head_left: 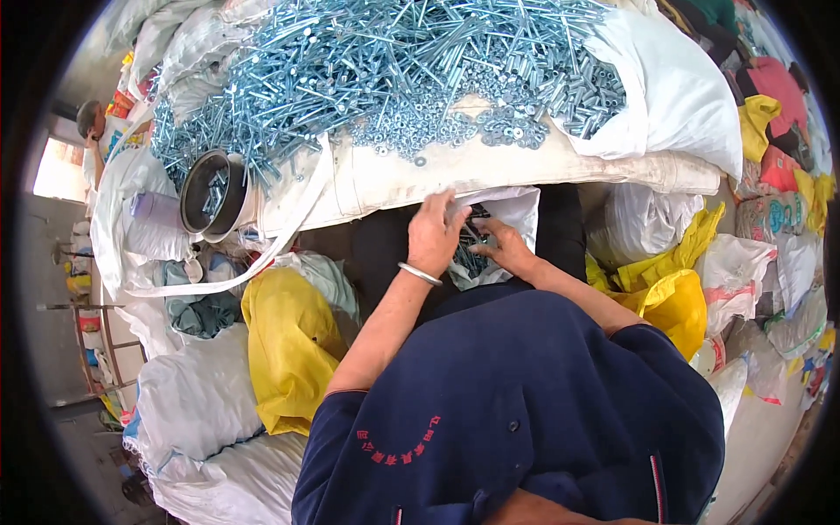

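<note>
My left hand (432, 236), with a bracelet at the wrist, is just below the table's near edge. Its fingers are loosely curved and apart, slightly blurred, and I see nothing held in them. Close beside it, my right hand (507, 250) has thumb and fingers closed on a thin dark metal piece, which looks like a bolt. Both are over an open white bag (522, 213) between my legs, with metal pieces (468, 255) inside. On the table above lie a heap of long bolts (350, 66), washers (516, 129) and short metal sleeves (595, 92).
A dark round pan (213, 194) with some bolts stands at the table's left end, by a white strap (293, 232). Yellow sacks (293, 350) and white sacks (197, 394) crowd my left; more bags (674, 302) lie right. Other people (779, 92) sit farther off.
</note>
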A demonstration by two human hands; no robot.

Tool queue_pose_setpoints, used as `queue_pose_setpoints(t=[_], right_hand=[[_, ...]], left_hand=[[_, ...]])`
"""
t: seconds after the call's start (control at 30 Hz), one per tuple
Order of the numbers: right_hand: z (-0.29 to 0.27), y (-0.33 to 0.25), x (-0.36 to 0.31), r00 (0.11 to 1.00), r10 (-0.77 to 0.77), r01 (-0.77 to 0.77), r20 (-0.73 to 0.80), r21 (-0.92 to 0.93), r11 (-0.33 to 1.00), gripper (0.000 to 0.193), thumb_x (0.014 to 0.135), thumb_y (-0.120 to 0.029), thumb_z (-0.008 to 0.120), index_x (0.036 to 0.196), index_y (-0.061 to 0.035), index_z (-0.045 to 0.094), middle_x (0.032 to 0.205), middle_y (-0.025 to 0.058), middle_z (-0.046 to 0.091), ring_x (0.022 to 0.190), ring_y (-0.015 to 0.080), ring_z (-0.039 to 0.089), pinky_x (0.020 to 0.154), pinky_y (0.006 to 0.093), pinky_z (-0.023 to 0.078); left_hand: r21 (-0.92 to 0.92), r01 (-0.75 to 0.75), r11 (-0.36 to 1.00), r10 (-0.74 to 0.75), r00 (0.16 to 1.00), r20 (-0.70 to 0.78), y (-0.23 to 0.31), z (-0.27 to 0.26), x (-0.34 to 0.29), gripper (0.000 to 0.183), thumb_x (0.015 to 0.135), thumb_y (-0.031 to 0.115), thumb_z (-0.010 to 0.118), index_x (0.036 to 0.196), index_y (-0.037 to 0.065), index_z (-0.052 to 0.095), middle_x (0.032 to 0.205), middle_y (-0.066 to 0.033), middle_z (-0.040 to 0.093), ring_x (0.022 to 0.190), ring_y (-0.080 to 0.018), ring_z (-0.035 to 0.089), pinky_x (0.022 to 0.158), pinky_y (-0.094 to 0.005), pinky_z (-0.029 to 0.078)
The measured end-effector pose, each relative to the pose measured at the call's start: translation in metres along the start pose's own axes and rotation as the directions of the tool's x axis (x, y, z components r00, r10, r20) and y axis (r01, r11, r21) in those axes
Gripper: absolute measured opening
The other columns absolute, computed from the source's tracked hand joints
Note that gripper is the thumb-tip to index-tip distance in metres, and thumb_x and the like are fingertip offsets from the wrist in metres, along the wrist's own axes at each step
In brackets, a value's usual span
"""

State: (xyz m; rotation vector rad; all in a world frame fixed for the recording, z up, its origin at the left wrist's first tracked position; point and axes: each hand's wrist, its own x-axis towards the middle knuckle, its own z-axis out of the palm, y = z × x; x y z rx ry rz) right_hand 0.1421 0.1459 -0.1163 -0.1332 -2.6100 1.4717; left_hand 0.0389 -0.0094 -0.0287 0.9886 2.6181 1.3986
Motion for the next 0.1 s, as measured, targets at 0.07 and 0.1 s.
queue_pose_setpoints(t=[0.07,0.1], right_hand=[[-0.008,0.005,0.002,0.981,0.167,-0.173,0.099,0.060,0.983,0.055,0.077,-0.020,0.078,0.122,0.0017,0.057,0.113,0.0203,0.063,0.102,0.0297,0.065,0.088,0.0363,0.050],[-0.012,0.003,0.005,0.927,0.311,-0.336,0.209,0.098,0.937,0.056,0.076,-0.023,0.079,0.122,0.0007,0.057,0.114,0.0203,0.063,0.108,0.0289,0.063,0.092,0.0378,0.049]], left_hand=[[0.062,-0.093,0.994,0.097,0.993,-0.072,0.013,-0.016,0.028,0.031,0.086,0.020,0.069,0.110,0.002,0.059,0.092,-0.0158,0.061,0.073,-0.0285,0.060,0.068,-0.0386,0.049],[0.089,-0.133,0.987,0.142,0.985,-0.099,0.011,-0.021,0.042,0.032,0.086,0.020,0.068,0.111,0.002,0.059,0.094,-0.0183,0.059,0.078,-0.0320,0.059,0.071,-0.0412,0.048]])
